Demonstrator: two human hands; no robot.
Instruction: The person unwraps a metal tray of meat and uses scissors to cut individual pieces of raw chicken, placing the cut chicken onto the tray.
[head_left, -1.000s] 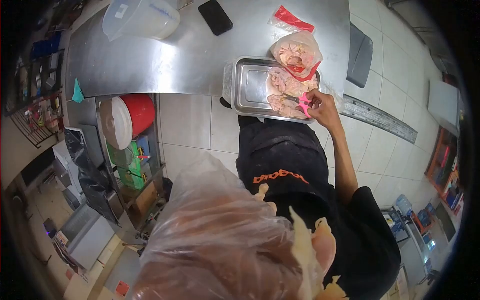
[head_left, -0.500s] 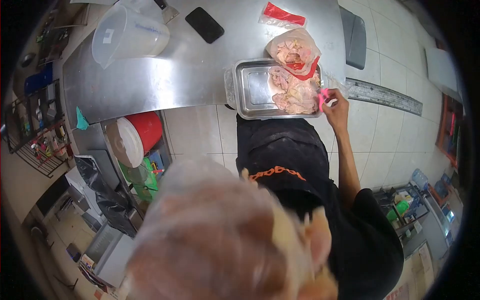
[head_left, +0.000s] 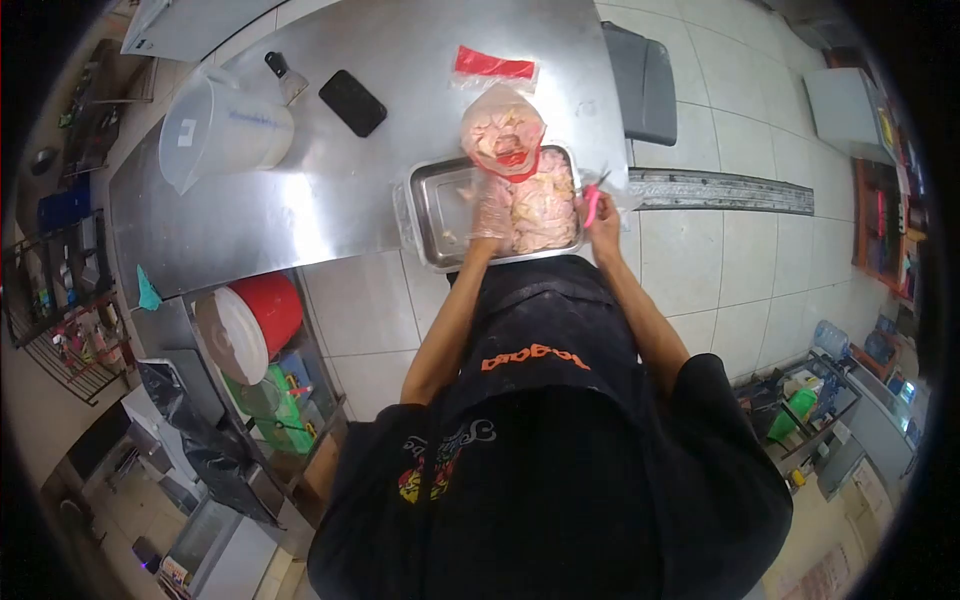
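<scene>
Plainly, raw meat (head_left: 546, 212) lies in the tray (head_left: 430, 205), between the left hand (head_left: 491, 222) (wrapped in clear plastic (head_left: 493, 200)) and the right hand (head_left: 605, 230). The right is closed around pink scissors (head_left: 592, 206); the left's grip is too blurred to tell.

- A clear jug (head_left: 235, 135) is on the metal table (head_left: 420, 50), at its left part.
- A scraper (head_left: 287, 80) lies just beside the jug.
- A black phone (head_left: 353, 103) lies to the right of the scraper.
- A metal strip (head_left: 725, 190) crosses the tiled floor (head_left: 700, 250) at the right.
- A red bucket (head_left: 275, 310) is at the left, near a green box (head_left: 290, 432).
</scene>
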